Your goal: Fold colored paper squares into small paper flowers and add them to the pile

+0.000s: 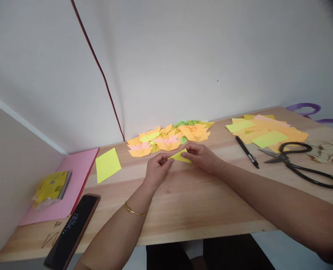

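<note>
A small piece of yellow paper point(178, 156) is held between two bare hands, just above or on the wooden surface point(180, 206) — which of the two cannot be told. Its left end is pinched by the thumb and fingers of the left hand point(156, 169), and its right end by the right hand point(202, 156), so neither hand is nearer. The long axis of the paper is laid from hand to hand, roughly along the wall; its visible part is shaped like a low triangle, with the rest hidden by fingers.

Just beyond the hands, the way to the wall is taken up by a crowded cluster of folded shapes point(168, 142) in orange, pink, yellow and green, some marked with small dots.

On the left, a yellow sheet point(107, 165) is set beside a pink board point(82, 168), on which a yellow packet point(52, 186) is placed. Nearer the body, a phone point(73, 229) is seen lying at a slant by the edge.

On the right, beyond the right forearm, loose notes point(267, 131) are spread in a heap. In front of them are found a black pen point(247, 152) and black-handled scissors point(286, 159) — blades pointed toward the pen.
</note>
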A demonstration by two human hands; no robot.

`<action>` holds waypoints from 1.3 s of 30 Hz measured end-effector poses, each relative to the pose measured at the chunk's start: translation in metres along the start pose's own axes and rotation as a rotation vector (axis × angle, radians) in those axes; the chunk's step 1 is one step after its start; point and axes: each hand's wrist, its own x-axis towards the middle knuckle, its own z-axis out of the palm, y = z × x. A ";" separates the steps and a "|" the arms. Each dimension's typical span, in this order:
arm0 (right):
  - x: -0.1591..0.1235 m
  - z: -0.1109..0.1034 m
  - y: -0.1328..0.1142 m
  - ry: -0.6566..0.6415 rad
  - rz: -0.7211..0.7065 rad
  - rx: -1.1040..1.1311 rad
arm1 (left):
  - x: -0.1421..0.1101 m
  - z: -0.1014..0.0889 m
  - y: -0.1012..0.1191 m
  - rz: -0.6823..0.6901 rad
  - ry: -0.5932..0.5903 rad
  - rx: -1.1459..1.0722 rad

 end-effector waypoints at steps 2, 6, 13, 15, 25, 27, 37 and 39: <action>0.000 0.000 0.001 0.001 -0.001 -0.005 | 0.000 0.000 0.000 -0.006 0.002 0.005; 0.001 0.001 0.001 -0.001 0.004 0.005 | -0.001 0.000 0.003 -0.008 0.000 0.021; 0.001 0.001 0.001 -0.003 0.011 0.012 | -0.001 0.000 0.007 -0.014 0.012 0.024; 0.001 0.000 0.001 -0.002 0.009 0.009 | -0.001 0.000 0.006 -0.010 0.010 0.013; 0.001 -0.001 0.004 0.006 -0.007 0.003 | 0.000 0.000 0.005 -0.007 -0.010 -0.003; 0.001 0.000 0.005 0.008 -0.007 0.009 | 0.000 0.000 0.005 -0.009 -0.007 0.002; -0.001 0.000 -0.003 -0.064 0.011 -0.022 | -0.002 0.001 0.008 -0.004 -0.011 -0.005; -0.002 0.001 -0.004 -0.086 0.013 -0.031 | -0.003 0.001 0.010 -0.006 -0.027 0.007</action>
